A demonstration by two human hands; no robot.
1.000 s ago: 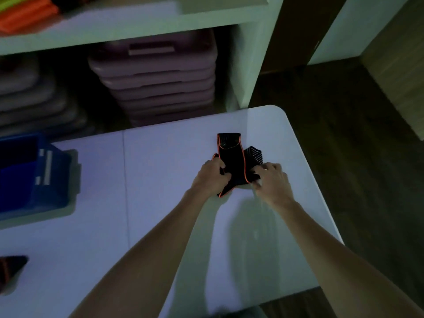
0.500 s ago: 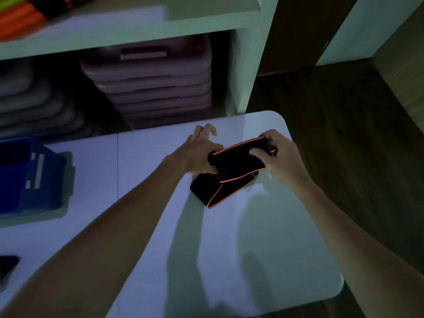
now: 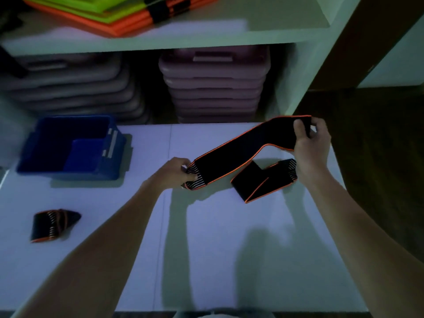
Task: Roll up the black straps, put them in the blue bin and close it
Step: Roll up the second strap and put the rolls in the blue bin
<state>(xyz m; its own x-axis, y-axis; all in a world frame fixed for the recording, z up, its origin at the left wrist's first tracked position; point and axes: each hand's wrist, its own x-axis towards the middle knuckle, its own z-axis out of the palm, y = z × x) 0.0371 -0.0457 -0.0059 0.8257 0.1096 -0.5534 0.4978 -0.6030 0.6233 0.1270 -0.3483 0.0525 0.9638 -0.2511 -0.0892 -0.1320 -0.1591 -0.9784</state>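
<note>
— Step in hand? Strap?
— Black strap (image 3: 238, 154) at one o'clock over the surface (image 3: 206, 249), stretched out; left hand (image 3: 176, 172) pinching striped end, right hand (image 3: 309, 143) clamped on fold.
— Next?
— Probably rolling from the left end, tight. Then blue bin (image 3: 68, 148) at ten o'clock, open.

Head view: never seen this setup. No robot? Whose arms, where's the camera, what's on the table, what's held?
No robot here. A person wears a wide-angle camera on the head, looking down at their own bare arms. The left hand pinches the striped end of a long black strap with orange edging; the right hand grips its other part, raised, while the rest trails folded on the white table. Also on the table: an open blue bin at far left and a rolled strap near it. Shelves with stacked trays stand behind.
</note>
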